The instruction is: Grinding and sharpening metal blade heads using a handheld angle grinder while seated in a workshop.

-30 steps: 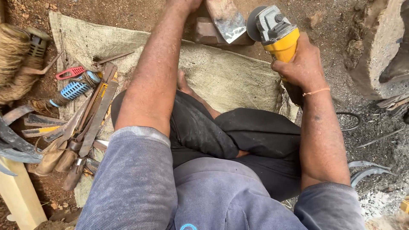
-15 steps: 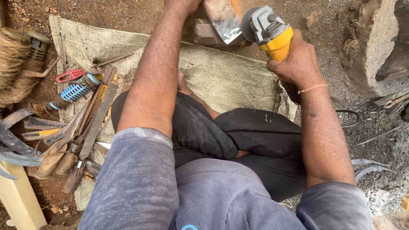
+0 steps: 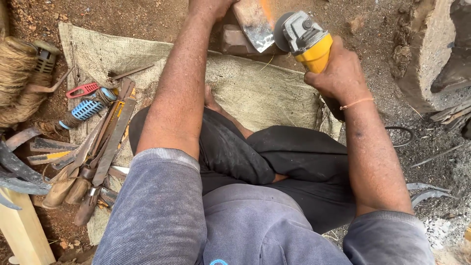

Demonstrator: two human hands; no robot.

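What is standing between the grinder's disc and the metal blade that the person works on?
Nothing visible. The right hand holds the yellow angle grinder, and its disc meets the metal blade directly, with orange sparks at the top. The left hand, partly out of frame, holds the blade on a brick.

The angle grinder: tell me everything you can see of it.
The angle grinder has a yellow plastic body and a grey metal gear head with a round guard. The right hand grips its body, pointing the head up and left near the top edge. Its disc side meets a worn, shiny metal blade lying over a reddish block; an orange streak, likely sparks, shows there. The left hand steadies the blade.
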